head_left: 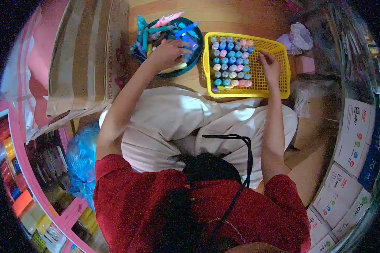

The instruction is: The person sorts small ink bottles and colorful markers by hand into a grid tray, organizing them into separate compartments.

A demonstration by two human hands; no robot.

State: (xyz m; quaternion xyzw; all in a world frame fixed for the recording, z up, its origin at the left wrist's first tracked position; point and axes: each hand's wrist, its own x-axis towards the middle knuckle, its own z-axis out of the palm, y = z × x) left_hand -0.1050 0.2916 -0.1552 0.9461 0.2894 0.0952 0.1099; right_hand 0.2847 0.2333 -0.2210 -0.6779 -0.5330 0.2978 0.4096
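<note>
My left hand [169, 54] reaches into a round dark teal basket [193, 66], its fingers stretched out over a loose heap of slim colourful tubes [161, 28]. Blue, teal and pink ones lie at all angles there, and a pale yellow tube [178, 67] rests under the wrist. Over the right part of a yellow mesh basket [284, 80] is my right hand [270, 66], fingers curled together and pointing left. What those fingers hold, if anything, I cannot make out. Beside them, rows of capped tubes [232, 60] stand upright in the basket's left part.
A large taped cardboard box [82, 55] stands at the left, with a blue plastic bag [81, 158] below it. White paper cartons [352, 139] are stacked at the right. A white and lilac ruffled item [299, 39] lies past the yellow basket, near a pink box [305, 65].
</note>
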